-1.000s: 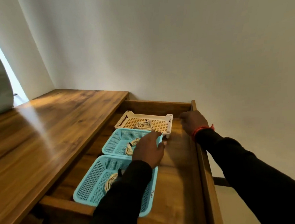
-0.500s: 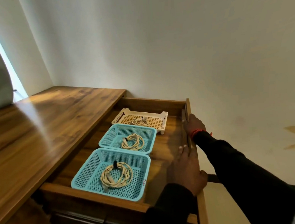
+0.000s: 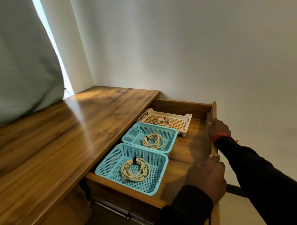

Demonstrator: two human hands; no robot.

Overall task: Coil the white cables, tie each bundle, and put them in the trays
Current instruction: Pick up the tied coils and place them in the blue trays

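Observation:
Three coiled white cables, each tied with a black strap, lie in three trays inside an open wooden drawer (image 3: 183, 164). The nearest coil (image 3: 135, 170) sits in a blue tray (image 3: 106, 167). A second coil (image 3: 153, 140) sits in the middle blue tray (image 3: 172, 137). The third coil (image 3: 162, 121) lies in the far white tray (image 3: 186, 122). My left hand (image 3: 207, 178) grips the drawer's front panel near its close end. My right hand (image 3: 219, 129) grips the same panel farther along. Neither hand touches a tray or cable.
A long wooden desktop (image 3: 49, 146) runs along the left of the drawer. A grey curtain (image 3: 15, 60) hangs at the far left, and a white wall stands behind. The drawer's metal slide rail (image 3: 123, 213) shows below its near side.
My left hand left the middle blue tray and moved right to the drawer's front panel. My right hand stayed on the panel. The view shifted to the right.

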